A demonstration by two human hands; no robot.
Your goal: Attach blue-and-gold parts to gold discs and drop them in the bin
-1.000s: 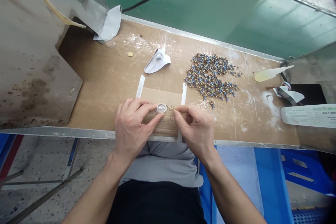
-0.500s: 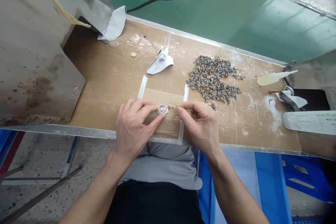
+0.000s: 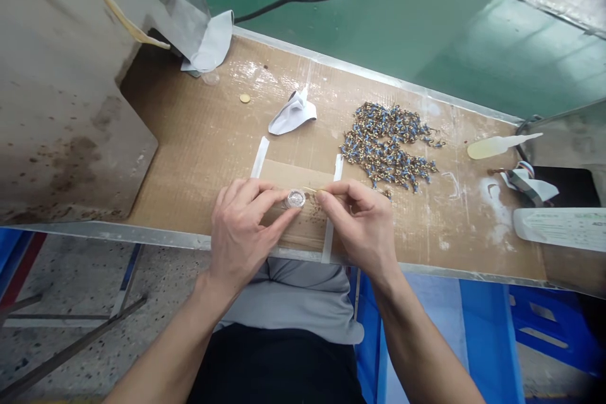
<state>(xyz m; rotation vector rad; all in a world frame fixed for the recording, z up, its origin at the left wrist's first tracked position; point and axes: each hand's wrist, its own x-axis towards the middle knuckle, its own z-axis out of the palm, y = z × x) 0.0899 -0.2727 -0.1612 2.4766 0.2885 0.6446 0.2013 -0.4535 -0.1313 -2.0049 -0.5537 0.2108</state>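
Observation:
My left hand (image 3: 243, 221) pinches a small round clear container (image 3: 296, 199) between thumb and forefinger, just over a taped cardboard pad (image 3: 298, 172). Whatever lies inside the container is too small to make out. In the fingertips of my right hand (image 3: 362, 218) is a thin, pale, needle-like stick (image 3: 310, 189), its tip pointing at the container's right rim. Small dark spots (image 3: 313, 218) mark the pad below. Beyond my right hand lies a heap of small blue and brass-coloured parts (image 3: 391, 142) with loop-like ends.
A crumpled white cloth (image 3: 292, 115) and a small yellowish disc (image 3: 245, 98) lie farther back. At right are a squeeze bottle (image 3: 497, 146) with a long nozzle, a dark flat object (image 3: 575, 186) and a white bottle (image 3: 561, 227). A stained metal box (image 3: 71, 107) stands at left.
The whole scene has shifted slightly in the view. Both hands keep their grips, and the stick stays close to the container.

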